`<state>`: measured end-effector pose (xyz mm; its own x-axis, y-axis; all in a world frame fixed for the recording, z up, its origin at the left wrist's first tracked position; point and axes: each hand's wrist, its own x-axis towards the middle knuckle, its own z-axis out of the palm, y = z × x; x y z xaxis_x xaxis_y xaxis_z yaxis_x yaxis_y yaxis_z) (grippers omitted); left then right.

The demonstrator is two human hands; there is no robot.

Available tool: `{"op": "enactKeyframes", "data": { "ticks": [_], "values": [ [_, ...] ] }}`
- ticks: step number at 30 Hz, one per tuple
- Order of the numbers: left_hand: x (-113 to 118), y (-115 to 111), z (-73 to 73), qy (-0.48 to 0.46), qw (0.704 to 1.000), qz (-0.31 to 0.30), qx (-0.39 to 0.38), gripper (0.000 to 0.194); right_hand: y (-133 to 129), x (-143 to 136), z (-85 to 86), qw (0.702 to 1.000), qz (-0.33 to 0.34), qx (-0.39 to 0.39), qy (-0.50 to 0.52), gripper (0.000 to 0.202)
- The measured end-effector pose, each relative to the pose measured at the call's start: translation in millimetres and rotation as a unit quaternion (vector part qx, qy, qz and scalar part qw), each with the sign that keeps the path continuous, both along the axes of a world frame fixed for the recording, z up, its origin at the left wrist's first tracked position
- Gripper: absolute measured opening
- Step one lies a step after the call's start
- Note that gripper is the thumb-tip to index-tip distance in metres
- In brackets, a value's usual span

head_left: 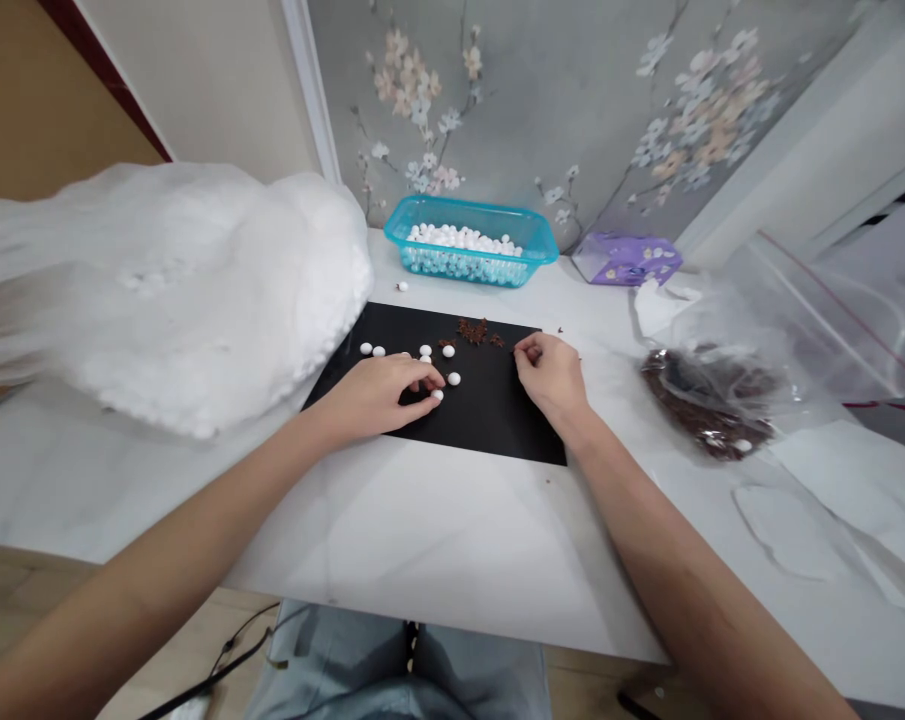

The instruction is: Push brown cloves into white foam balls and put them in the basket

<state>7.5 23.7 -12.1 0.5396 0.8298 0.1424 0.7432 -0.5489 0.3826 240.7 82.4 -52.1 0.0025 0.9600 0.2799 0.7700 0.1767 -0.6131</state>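
Note:
A black mat (489, 420) lies on the white table, with several white balls (448, 352) on its left half and a small heap of brown bits (473, 331) near its back edge. My left hand (384, 393) rests low over the mat, thumb and fingertips closed on a white ball (438, 395). Another ball (454, 379) sits just beyond those fingertips. At the mat's right edge is my right hand (548, 372), its thumb and index finger pinched together on something too small to make out.
A blue basket (471, 270) of white balls stands at the back, with a purple packet (632, 260) beside it. A large bag of white balls (219, 290) fills the left. On the right lie a clear bag of brown bits (711, 400) and white sheets (849, 470).

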Motion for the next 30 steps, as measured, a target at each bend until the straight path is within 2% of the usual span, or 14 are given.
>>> {"op": "enactKeyframes", "data": {
  "ticks": [11, 25, 30],
  "values": [
    [-0.2, 1.2, 1.6, 0.030, 0.999, -0.023, -0.012, 0.027, -0.5, -1.9, -2.2, 1.000, -0.008, 0.024, -0.002, 0.011],
    [-0.7, 3.4, -4.7, 0.035, 0.998, -0.049, 0.021, 0.027, -1.5, -2.6, -2.8, 0.999, -0.004, 0.036, -0.003, 0.011],
    [-5.6, 5.0, -1.5, 0.047, 0.997, -0.029, 0.056, 0.024, -2.2, -3.0, -1.8, 0.999, -0.005, 0.036, -0.015, 0.011]
  ]
}}
